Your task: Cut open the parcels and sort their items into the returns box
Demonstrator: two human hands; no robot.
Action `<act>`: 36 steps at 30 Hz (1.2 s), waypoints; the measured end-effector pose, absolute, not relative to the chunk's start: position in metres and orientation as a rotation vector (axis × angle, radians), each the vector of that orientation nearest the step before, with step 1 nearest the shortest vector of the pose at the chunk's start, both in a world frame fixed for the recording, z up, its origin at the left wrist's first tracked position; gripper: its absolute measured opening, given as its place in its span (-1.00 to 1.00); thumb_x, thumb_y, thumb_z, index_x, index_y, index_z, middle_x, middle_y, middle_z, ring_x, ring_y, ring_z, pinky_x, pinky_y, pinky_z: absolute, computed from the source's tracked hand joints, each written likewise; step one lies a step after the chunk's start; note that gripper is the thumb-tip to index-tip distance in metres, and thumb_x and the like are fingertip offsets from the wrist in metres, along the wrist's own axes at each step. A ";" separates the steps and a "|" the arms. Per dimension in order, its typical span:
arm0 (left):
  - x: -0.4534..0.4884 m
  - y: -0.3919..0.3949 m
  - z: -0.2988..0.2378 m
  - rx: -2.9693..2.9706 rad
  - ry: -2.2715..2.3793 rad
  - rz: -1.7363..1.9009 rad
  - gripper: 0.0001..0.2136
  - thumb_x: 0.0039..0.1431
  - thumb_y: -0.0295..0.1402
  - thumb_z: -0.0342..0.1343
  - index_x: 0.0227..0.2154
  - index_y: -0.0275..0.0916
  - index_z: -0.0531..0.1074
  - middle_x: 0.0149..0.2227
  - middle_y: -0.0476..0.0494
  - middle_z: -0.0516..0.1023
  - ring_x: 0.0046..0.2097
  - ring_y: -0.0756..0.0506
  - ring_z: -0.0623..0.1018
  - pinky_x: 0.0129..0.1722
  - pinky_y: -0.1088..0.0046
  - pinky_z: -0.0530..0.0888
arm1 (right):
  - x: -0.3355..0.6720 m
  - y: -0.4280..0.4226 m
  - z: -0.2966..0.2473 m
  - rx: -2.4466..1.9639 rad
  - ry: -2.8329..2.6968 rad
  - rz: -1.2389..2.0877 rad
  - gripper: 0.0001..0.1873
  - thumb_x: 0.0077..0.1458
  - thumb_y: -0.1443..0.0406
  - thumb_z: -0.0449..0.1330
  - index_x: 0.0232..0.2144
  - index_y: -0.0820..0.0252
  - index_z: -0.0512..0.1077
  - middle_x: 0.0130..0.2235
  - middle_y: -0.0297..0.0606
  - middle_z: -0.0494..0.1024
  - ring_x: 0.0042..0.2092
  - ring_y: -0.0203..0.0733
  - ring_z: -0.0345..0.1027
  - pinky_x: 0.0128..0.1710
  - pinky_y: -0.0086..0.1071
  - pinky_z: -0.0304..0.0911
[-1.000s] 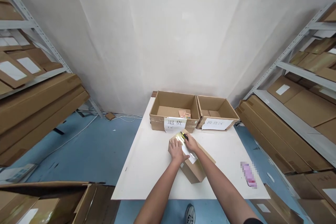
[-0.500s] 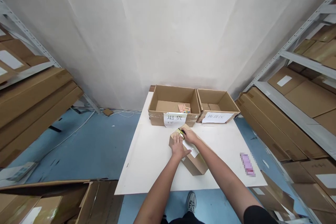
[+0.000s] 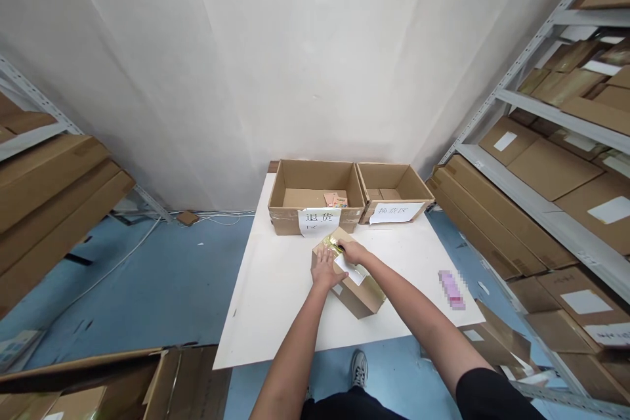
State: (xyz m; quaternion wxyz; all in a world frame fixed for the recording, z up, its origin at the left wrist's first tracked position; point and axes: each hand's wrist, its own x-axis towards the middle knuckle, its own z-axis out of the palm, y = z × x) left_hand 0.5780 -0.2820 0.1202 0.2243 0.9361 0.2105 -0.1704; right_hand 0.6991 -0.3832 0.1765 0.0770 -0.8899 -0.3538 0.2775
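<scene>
A taped brown cardboard box (image 3: 359,294) with a white label lies slantwise on the white table (image 3: 275,289). My left hand (image 3: 323,269) rests flat on the box's top left part, fingers stretched out. My right hand (image 3: 351,251) is closed round a small dark tool (image 3: 338,248) with a yellowish tip, pressed on the shiny tape at the box's far end.
Two open cartons stand at the table's back edge, the left carton (image 3: 315,193) and the right carton (image 3: 394,191), each with a paper sign. A pink object (image 3: 451,289) lies at the table's right. Shelves of flat cartons flank both sides; an open carton (image 3: 98,384) sits at lower left.
The camera has shifted, so the table and box sit slightly left and higher in view. Both hands stay on the box; the right hand remains at the far end tape.
</scene>
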 end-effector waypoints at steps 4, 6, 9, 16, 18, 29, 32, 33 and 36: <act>0.575 -0.280 0.119 2.578 0.593 -0.457 0.08 0.04 0.30 0.07 0.50 -0.12 -0.18 0.54 -0.02 -0.39 0.52 -0.36 -0.37 0.27 -0.15 0.34 | 0.696 -0.388 0.189 -2.705 -0.977 1.006 -0.31 0.07 0.40 0.26 0.25 -0.04 0.34 0.03 -0.10 0.58 -0.33 -0.07 0.57 -0.45 -0.35 0.45; 0.573 -0.279 0.119 2.575 0.596 -0.454 0.08 0.03 0.31 0.07 0.50 -0.09 -0.17 0.54 -0.02 -0.39 0.52 -0.37 -0.37 0.26 -0.16 0.35 | 0.694 -0.392 0.192 -2.731 -0.977 1.044 -0.28 0.04 0.41 0.30 0.25 -0.05 0.34 0.04 -0.09 0.57 -0.37 -0.10 0.57 -0.50 -0.37 0.45; 0.571 -0.278 0.120 2.587 0.591 -0.438 0.06 0.03 0.33 0.05 0.50 -0.05 -0.17 0.54 -0.01 -0.39 0.52 -0.37 -0.35 0.27 -0.13 0.34 | 0.689 -0.401 0.196 -2.793 -0.969 1.113 -0.27 0.05 0.39 0.34 0.26 -0.03 0.32 0.03 -0.04 0.56 -0.36 -0.09 0.58 -0.56 -0.40 0.44; 0.569 -0.276 0.125 2.631 0.573 -0.433 0.02 0.07 0.33 -0.02 0.50 -0.02 -0.19 0.55 0.02 -0.37 0.52 -0.35 -0.35 0.26 -0.18 0.34 | 0.669 -0.456 0.216 -2.886 -0.886 1.384 -0.34 0.03 0.41 0.34 0.19 0.12 0.36 0.02 0.02 0.53 -0.41 -0.07 0.59 -0.62 -0.40 0.42; 0.570 -0.276 0.125 2.637 0.563 -0.428 0.02 0.09 0.34 -0.04 0.50 -0.05 -0.20 0.55 -0.01 -0.37 0.52 -0.36 -0.34 0.27 -0.21 0.31 | 0.660 -0.485 0.220 -2.907 -0.919 1.408 -0.39 0.03 0.44 0.31 0.16 0.14 0.38 0.03 0.04 0.53 -0.39 -0.04 0.59 -0.62 -0.38 0.42; 0.574 -0.282 0.131 2.675 0.587 -0.440 -0.05 0.17 0.28 -0.10 0.50 -0.09 -0.21 0.55 -0.08 -0.33 0.53 -0.31 -0.31 0.24 -0.12 0.37 | 0.644 -0.600 0.201 -2.906 -0.490 1.184 -0.61 0.01 0.47 0.29 -0.08 0.11 0.54 -0.25 -0.11 0.62 -0.37 0.02 0.59 -0.38 -0.24 0.42; 0.575 -0.290 0.132 2.696 0.644 -0.417 -0.07 0.20 0.27 -0.14 0.50 -0.11 -0.18 0.55 -0.11 -0.32 0.52 -0.33 -0.29 0.23 -0.09 0.38 | 0.650 -0.627 0.183 -2.806 -0.369 0.804 -0.50 0.26 0.31 0.17 0.23 0.00 0.34 -0.17 -0.14 0.64 -0.32 -0.04 0.59 -0.28 -0.27 0.39; 0.576 -0.293 0.132 2.711 0.667 -0.404 -0.08 0.21 0.27 -0.16 0.50 -0.11 -0.17 0.55 -0.12 -0.32 0.52 -0.33 -0.29 0.24 -0.09 0.37 | 0.651 -0.631 0.174 -2.764 -0.287 0.654 -0.46 0.33 0.24 0.12 0.32 0.00 0.21 -0.13 -0.14 0.64 -0.26 -0.03 0.60 -0.23 -0.28 0.38; 0.579 -0.301 0.134 2.743 0.734 -0.404 -0.10 0.22 0.28 -0.21 0.49 -0.10 -0.14 0.55 -0.12 -0.30 0.52 -0.34 -0.25 0.26 -0.09 0.32 | 0.654 -0.617 0.145 -2.642 -0.039 0.442 -0.22 0.35 -0.01 0.08 0.43 0.13 -0.07 -0.02 -0.04 0.62 -0.03 0.06 0.57 -0.11 -0.27 0.36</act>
